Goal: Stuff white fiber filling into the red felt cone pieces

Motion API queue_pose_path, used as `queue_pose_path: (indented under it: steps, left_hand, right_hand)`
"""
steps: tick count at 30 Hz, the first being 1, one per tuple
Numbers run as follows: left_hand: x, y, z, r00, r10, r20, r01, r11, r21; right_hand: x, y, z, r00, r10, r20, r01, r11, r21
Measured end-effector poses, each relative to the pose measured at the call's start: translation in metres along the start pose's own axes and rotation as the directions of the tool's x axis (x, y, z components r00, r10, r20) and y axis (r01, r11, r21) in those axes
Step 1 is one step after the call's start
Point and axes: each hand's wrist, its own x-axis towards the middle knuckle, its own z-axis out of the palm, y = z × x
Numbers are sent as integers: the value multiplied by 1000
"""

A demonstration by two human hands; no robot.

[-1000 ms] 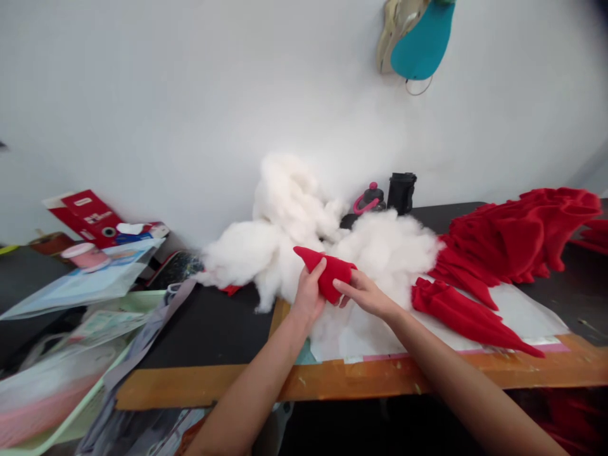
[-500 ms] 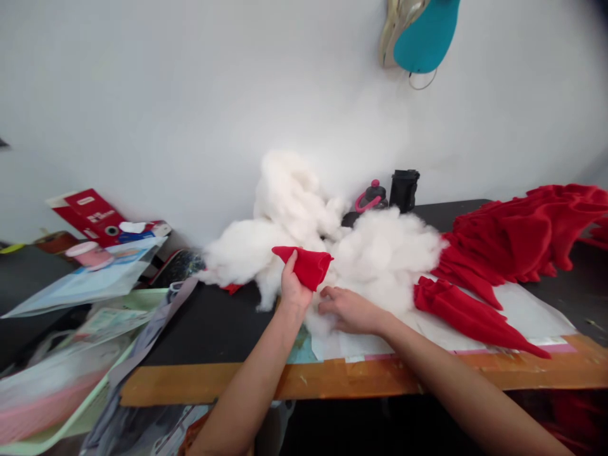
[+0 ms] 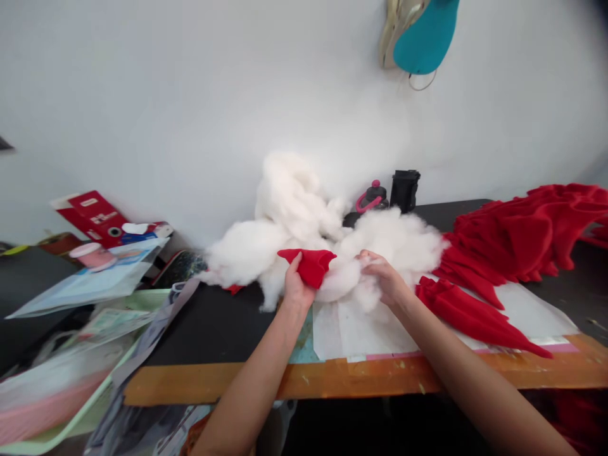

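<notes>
My left hand (image 3: 297, 290) is closed round a small red fabric pouch (image 3: 315, 267), pointed on its left side, with its wider end facing right. To the right, my right hand (image 3: 386, 278) pinches a wad of white fibre stuffing (image 3: 342, 280), which stretches between the two hands near the pouch's wider end. Behind them rises a large fluffy heap of the same stuffing (image 3: 292, 196). A long, tapering red fabric piece (image 3: 475, 313) lies to the right of my right forearm.
More red fabric pieces (image 3: 532, 228) are piled at the right. White sheets (image 3: 361, 329) cover part of the black table with its taped front edge (image 3: 213, 383). A black bottle (image 3: 405, 190) stands by the wall. A light green basket (image 3: 90, 405) and a pink spool (image 3: 93, 256) are at left.
My right hand has moved right and slightly up, pulling a wad of stuffing off the table beside the pouch. My left hand keeps its hold, nearly in the same place.
</notes>
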Motion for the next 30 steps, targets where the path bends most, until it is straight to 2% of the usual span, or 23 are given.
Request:
queue_pose_path:
  steps: [4, 7, 9, 11, 12, 13, 15, 16, 17, 18, 20, 21, 23, 25, 28, 30]
  left_hand:
    - [4, -11, -6, 996, -92, 7, 90, 989, 115]
    - [3, -22, -9, 983, -181, -28, 183, 971, 154]
    - [3, -23, -8, 984, -175, -35, 178, 973, 146]
    - [2, -19, -6, 993, -110, -35, 114, 986, 118]
    - [3, -15, -5, 997, -69, -32, 72, 993, 98]
    - [3, -10, -4, 999, -34, -27, 36, 996, 77]
    - [4, -1, -2, 1000, -1, -18, 2, 999, 34]
    - [4, 2, -1, 1000, 8, -11, -7, 1000, 14]
    - [3, 5, -1, 1000, 15, 3, -15, 1000, -1]
    - [3, 8, -1, 999, 14, 30, -14, 1000, -2]
    - [-1, 11, -1, 990, -45, 136, 37, 997, 60]
    - [-3, 12, -2, 972, -109, 206, 83, 988, 130]
    - [-9, 12, -3, 907, -273, 321, 167, 932, 321]
    - [-15, 9, -4, 850, -388, 356, 169, 842, 513]
    - [-22, 1, -7, 830, -458, 319, 98, 682, 725]
    - [-23, -5, -8, 820, -496, 286, 64, 575, 815]
  right_hand:
    - [1, -7, -6, 986, -99, -137, 115, 986, 120]
    - [3, -9, -13, 966, -170, -196, 191, 977, 95]
    - [6, -7, -15, 950, -228, -215, 226, 974, -33]
    - [8, -4, -16, 899, -357, -254, 273, 909, -314]
    - [8, -3, -15, 847, -463, -261, 290, 815, -502]
    - [8, -2, -13, 783, -577, -232, 289, 668, -686]
    - [6, -1, -10, 682, -729, -60, 234, 296, -926]
    - [4, 0, -8, 675, -736, 58, 218, 124, -968]
    - [2, 0, -7, 698, -695, 173, 225, -17, -974]
    - [1, 0, -5, 735, -619, 277, 256, -124, -959]
    - [-2, 0, -4, 799, -421, 430, 351, -254, -901]
    - [-2, 1, -3, 820, -322, 473, 393, -285, -874]
    - [-2, 2, -4, 853, -173, 492, 430, -302, -851]
    - [-1, 2, -7, 890, -105, 443, 403, -274, -873]
    - [0, 2, -10, 933, -182, 310, 282, -162, -946]
    - [0, 2, -11, 925, -269, 269, 268, -43, -963]
